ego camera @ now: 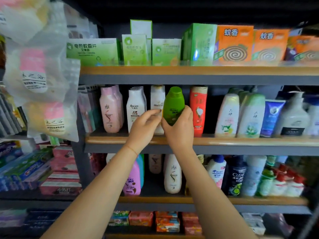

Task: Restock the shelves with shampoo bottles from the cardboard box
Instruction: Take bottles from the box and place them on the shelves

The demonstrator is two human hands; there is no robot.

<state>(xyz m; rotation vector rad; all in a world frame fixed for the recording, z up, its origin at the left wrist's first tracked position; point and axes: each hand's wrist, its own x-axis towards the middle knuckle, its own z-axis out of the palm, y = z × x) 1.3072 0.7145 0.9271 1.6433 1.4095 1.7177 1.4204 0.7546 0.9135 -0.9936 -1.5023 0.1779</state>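
The right hand (179,125) grips a green plastic shampoo bottle (173,106) upright, above the wooden front edge of the middle shelf (241,141), before a dark gap between a white Pantene bottle (157,99) on its left and a red bottle (198,109) on its right. The left hand (145,125), fingers loosely curled and holding nothing, hovers just beside the green bottle. Far right stand pale green-capped bottles (227,114).

We see even, fairly bright light on the middle shelf (224,141) and both forearms, a dark top edge, glare on a green box (198,45), soft blur throughout, and wide-angle bending with smeared detail toward the corners
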